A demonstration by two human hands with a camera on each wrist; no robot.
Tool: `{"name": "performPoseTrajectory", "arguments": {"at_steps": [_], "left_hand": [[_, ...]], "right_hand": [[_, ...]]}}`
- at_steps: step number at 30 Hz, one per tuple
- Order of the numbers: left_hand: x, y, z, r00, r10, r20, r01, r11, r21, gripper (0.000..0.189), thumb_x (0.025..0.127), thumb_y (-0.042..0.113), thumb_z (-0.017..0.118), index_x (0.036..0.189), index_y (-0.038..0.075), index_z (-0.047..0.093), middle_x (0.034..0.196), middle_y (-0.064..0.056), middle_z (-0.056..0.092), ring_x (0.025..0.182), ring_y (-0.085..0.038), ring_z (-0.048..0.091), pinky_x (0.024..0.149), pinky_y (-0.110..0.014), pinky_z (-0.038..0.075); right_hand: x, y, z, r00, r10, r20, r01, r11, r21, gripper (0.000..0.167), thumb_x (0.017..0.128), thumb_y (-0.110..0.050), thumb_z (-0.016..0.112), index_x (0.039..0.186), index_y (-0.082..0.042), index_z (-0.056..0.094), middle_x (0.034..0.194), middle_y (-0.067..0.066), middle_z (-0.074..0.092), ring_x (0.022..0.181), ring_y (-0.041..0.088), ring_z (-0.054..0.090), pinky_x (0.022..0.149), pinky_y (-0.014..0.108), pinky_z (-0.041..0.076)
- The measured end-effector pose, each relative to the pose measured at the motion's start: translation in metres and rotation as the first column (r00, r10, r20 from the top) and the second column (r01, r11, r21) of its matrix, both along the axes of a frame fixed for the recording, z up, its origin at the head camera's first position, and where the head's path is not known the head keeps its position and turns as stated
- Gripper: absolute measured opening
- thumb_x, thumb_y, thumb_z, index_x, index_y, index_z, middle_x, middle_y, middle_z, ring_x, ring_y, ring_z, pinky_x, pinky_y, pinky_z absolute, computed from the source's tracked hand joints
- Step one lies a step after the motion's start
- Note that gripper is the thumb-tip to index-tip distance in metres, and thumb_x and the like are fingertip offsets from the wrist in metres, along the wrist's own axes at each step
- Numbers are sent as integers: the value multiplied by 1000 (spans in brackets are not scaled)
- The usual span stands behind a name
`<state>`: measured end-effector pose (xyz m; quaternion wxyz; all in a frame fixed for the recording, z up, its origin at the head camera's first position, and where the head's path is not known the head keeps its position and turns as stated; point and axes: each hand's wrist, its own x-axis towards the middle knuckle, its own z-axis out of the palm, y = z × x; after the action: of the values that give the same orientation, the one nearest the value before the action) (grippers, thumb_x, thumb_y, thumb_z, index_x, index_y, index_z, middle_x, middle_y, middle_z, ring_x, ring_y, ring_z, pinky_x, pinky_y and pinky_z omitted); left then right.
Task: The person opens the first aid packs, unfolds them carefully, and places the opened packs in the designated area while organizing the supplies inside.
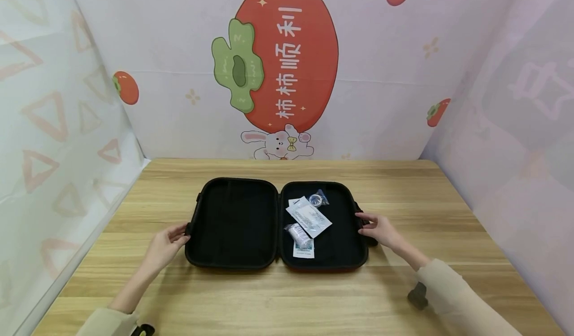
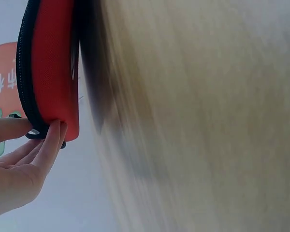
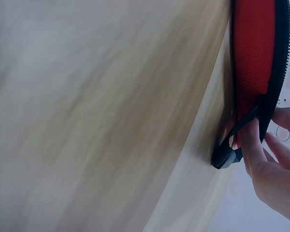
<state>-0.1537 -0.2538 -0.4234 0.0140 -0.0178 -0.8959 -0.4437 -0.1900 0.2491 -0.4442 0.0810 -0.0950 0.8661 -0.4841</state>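
A zippered case (image 1: 230, 224) lies opened flat on the table, its two black-lined halves side by side. From outside, in the left wrist view, its shell (image 2: 50, 67) is red with a black zipper edge. My left hand (image 1: 163, 249) pinches the outer edge of the left half between thumb and fingers. At the opposite side, my right hand (image 1: 381, 231) grips the right half's edge beside a black strap handle (image 3: 227, 157). Inside the right half are a flat white packet (image 1: 309, 217), a wrapped white roll (image 1: 299, 235), a small bagged ring-shaped roll (image 1: 316, 200) and a small printed packet (image 1: 303, 250).
The wood-grain table (image 1: 278, 301) extends around the case on all sides. Behind it stands a white backdrop (image 1: 179, 121) printed with persimmons and a rabbit, and pale printed sheets close in the left and right sides.
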Motion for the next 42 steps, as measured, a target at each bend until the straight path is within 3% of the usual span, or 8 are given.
{"name": "performPoseTrajectory", "arguments": {"at_steps": [6,16,27,35,39,42], "left_hand": [[1,9,-6,995,-35,93,32,999,33,42,84,-2,52,120,-19,40,116,-35,47,105,-40,50,78,-28,49],[5,21,-13,990,-67,124,63,997,32,46,81,-2,57,120,-18,41,112,-35,49,100,-39,54,74,-29,50],[7,32,-15,986,-110,122,102,992,72,46,77,-8,58,117,-22,40,103,-34,54,89,-34,59,68,-25,50],[8,32,-16,988,-94,126,86,994,69,46,76,-9,58,117,-21,41,102,-32,55,88,-33,59,67,-24,50],[7,32,-14,990,-77,122,75,997,19,43,77,-5,59,115,-18,46,99,-29,58,86,-31,60,67,-27,50],[6,31,-12,996,-48,78,52,997,-48,42,79,1,59,116,-16,46,102,-30,57,88,-35,59,71,-35,50]], "right_hand": [[5,15,1,1000,-10,1,10,999,38,47,79,0,61,122,12,45,123,32,42,98,38,55,72,25,49],[10,31,3,1000,-1,-30,2,999,44,46,78,1,62,119,15,46,120,33,45,95,37,56,70,20,48],[17,41,5,999,-10,-31,11,1000,26,47,77,2,62,118,17,45,125,38,35,91,36,58,69,18,48],[18,43,5,1000,-8,-7,8,1000,22,47,79,-1,62,120,15,45,126,36,35,96,38,56,71,18,47],[18,44,5,1000,-9,3,9,1000,26,48,79,-3,62,121,13,45,127,35,35,96,36,56,71,18,47],[18,45,3,1000,-13,8,12,1000,24,49,79,-4,62,122,13,45,126,34,37,95,33,57,71,17,46]]}}
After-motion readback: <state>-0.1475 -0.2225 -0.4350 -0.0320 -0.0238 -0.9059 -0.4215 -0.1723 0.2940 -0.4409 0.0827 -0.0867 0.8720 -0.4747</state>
